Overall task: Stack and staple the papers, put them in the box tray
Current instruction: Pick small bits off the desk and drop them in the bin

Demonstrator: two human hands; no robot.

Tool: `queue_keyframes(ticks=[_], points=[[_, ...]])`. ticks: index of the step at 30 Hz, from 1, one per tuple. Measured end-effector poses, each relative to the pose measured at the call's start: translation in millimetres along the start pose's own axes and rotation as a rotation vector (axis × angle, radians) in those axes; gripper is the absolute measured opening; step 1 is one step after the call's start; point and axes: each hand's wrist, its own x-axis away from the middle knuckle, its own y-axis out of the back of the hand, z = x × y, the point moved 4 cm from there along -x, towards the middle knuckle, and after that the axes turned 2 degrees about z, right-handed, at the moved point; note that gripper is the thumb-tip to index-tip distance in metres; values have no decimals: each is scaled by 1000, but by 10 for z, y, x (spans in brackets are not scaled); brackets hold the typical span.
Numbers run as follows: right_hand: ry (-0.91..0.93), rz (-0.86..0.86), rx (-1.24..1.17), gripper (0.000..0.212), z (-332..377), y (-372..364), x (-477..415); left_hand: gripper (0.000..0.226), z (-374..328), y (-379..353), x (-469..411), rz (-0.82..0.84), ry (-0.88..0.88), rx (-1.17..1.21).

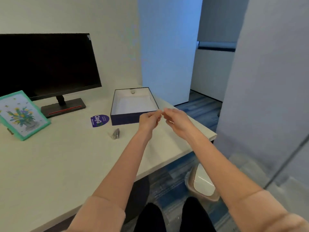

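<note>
Left hand (148, 120), right hand (177, 121): fingertips nearly touching at box tray (127, 119) front right corner, near desk (50, 164) right edge. Left fingers curled, grip unclear; right fingers relaxed, apart.

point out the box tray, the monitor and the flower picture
box tray (123, 118): head view, its dark front wall
monitor (46, 64): head view, middle of the black screen
flower picture (20, 114): head view, the painted bouquet
</note>
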Motion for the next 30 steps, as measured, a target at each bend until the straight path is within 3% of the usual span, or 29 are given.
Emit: queue_keyframes(ticks=[5,13,22,26,30], points=[[51,-179,19,25,74,1171,301,19,194,-1157,90,191,60,-25],[-14,-438,-56,15,-338,2373,615,20,1006,-2292,257,370,223,-45],[-274,-574,-25,11,-1753,3107,322,21,2583,-2388,-219,283,519,-170],[-385,-541,27,15,-2515,3280,86,24,3266,-2247,-558,235,544,-351],[-499,-491,94,12,-3228,3405,-158,20,3908,-2227,-860,292,549,-515]])
